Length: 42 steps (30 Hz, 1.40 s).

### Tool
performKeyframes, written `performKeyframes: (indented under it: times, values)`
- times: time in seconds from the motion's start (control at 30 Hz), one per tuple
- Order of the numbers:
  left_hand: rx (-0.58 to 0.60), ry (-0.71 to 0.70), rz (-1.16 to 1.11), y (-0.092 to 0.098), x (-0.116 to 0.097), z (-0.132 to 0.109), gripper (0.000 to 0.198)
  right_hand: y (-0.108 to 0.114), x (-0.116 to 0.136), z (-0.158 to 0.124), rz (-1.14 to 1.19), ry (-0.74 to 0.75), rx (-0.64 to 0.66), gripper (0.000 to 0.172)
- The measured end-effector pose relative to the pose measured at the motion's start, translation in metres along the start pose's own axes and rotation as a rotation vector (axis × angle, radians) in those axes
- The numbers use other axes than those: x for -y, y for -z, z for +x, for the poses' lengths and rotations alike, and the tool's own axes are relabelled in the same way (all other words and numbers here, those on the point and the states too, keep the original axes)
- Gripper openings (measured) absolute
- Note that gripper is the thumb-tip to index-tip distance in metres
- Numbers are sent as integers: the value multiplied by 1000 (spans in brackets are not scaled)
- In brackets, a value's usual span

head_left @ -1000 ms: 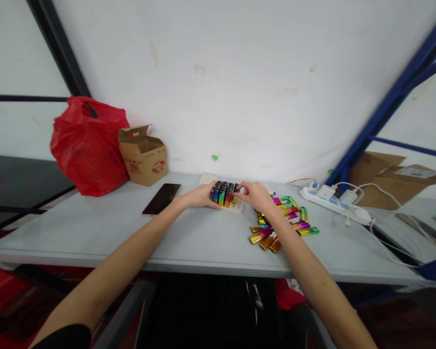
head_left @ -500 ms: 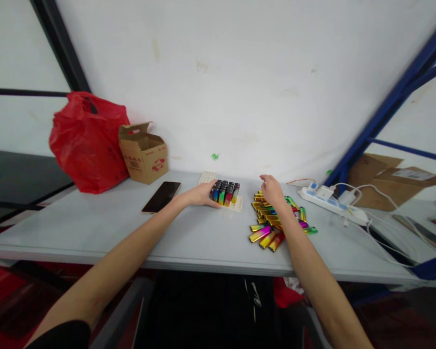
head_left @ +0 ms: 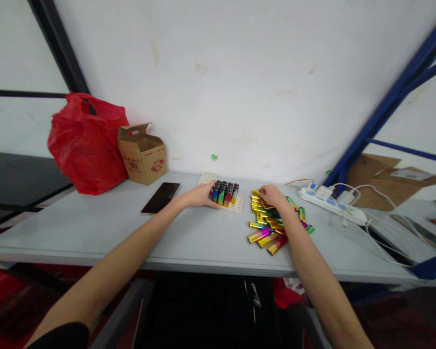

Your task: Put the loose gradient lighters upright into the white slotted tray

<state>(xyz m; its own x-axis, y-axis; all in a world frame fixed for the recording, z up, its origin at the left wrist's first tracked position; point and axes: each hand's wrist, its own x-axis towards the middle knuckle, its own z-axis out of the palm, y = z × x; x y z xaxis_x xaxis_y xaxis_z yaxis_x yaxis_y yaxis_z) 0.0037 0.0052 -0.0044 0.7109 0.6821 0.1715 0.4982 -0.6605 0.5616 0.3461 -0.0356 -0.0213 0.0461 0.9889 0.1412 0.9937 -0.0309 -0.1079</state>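
- Upright tubes (head_left: 225,193), black-topped and metallic, fill part of a white tray (head_left: 236,205) at the table's far middle; clock directions run from this tray.
- The left hand (head_left: 201,195) curls around the tubes' 9 o'clock side, gripping them.
- The right hand (head_left: 272,195) reaches into a loose pile (head_left: 263,234) toward 4 o'clock, fingertips hidden; whether it grips a tube cannot be told.
- At 10 o'clock, a carton (head_left: 145,162) bears a barcode and red print too small to read.
- White script (head_left: 256,296) on black cloth near 6 o'clock is illegible, as is a label (head_left: 414,173) on cardboard (head_left: 363,182) at 3.
- A red bag (head_left: 89,148) stands beyond the carton; a phone (head_left: 162,198) lies at 9.
- A power strip (head_left: 332,203) lies at 3; the right forearm covers part of the pile.
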Motion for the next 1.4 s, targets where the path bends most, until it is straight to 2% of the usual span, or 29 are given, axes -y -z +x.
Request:
performKeyframes:
  times: [0.07,0.17,0.3,0.4,0.47,0.53,0.6,0.8,0.93,1.13,1.23,1.4]
  values:
    - [-3,-7,4,0,0,0,85,-3,1,0,9,16,-87,28]
    - [-2,-7,11,0,-2,-1,83,-2,5,1,127,101,-284,28]
    - [-5,-26,-14,1,-6,-2,80,6,20,2,554,168,-441,28]
    - [-16,-17,-28,1,-7,-2,83,9,39,-1,1059,116,-463,44]
    - [-13,-9,-20,1,-7,-2,83,11,53,-4,1359,91,-433,48]
    - [-6,-10,-17,1,-8,-2,82,13,64,-8,1561,80,-382,49]
    - [-4,-18,-27,2,-8,-2,80,16,71,-13,1661,74,-325,50]
    - [-6,-38,-30,2,-6,-2,80,28,81,-26,1669,134,-114,53]
    - [-3,-53,-28,1,-4,-2,80,30,89,-29,1563,164,-26,55]
    - [0,-43,-26,1,-5,-2,78,22,97,-27,1489,-2,102,68]
    - [5,-42,-30,1,-6,-2,78,18,103,-30,1463,0,124,65]
    - [9,-46,-29,1,-5,-2,79,13,110,-32,1401,39,80,52]
